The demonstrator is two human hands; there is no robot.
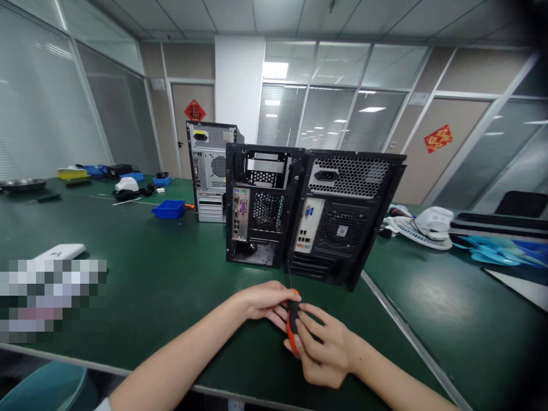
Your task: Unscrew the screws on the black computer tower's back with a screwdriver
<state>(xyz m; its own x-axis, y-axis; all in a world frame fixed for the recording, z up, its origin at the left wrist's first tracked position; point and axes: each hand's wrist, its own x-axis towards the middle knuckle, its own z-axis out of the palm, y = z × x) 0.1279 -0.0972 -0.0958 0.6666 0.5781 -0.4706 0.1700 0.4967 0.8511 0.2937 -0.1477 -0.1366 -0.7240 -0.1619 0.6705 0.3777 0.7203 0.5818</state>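
Note:
A screwdriver [293, 321] with a red and black handle is held between both hands near the table's front. My right hand [325, 348] wraps its fingers around the handle. At the handle's upper end, my left hand [268, 299] pinches with the thumb and fingers. The thin shaft points up and away, toward the lower edge of the black computer case [342, 222] on the right; whether its tip touches the case I cannot tell. Close beside it stands a second black computer case [263, 231], its upper bay open at the back.
A third computer case [212, 171] stands behind on the left, near a blue tray [169, 209]. A white fan [432, 228] and blue fan blades [492, 250] lie on the right. The green table [171, 308] has a seam on the right; a teal bin [51, 388] stands below its front edge.

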